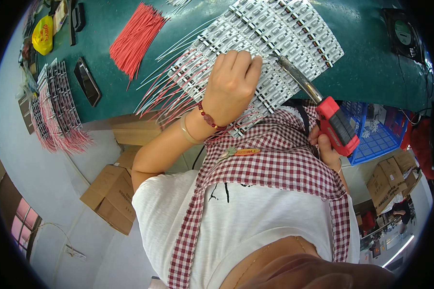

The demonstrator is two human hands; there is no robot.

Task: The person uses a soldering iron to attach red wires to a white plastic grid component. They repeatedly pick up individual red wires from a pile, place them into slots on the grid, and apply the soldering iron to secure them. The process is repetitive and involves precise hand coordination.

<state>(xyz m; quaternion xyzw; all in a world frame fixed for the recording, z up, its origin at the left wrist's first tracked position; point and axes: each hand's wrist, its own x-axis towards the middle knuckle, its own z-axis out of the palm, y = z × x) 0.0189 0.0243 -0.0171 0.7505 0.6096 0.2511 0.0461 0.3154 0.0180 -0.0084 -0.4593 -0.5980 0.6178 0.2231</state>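
My left hand (232,82) is closed over a panel of white circuit boards (301,36), its fingertips hidden beneath the knuckles; whatever they pinch cannot be made out. Red and white wires (166,91) fan out from the panel's left side, next to my left wrist. My right hand (327,150) is wrapped round the red and black handle of a soldering iron (339,126), mostly hidden behind it. The iron's metal barrel slants up and left across the panel, and its tip lies just right of my left fingers.
On the green table (366,72) lie a bundle of red wires (137,38), a phone (87,81), wired boards (58,103) and a yellow packet (43,35). A black device (403,33) sits far right. Below are a blue basket (376,142) and cardboard boxes (112,195).
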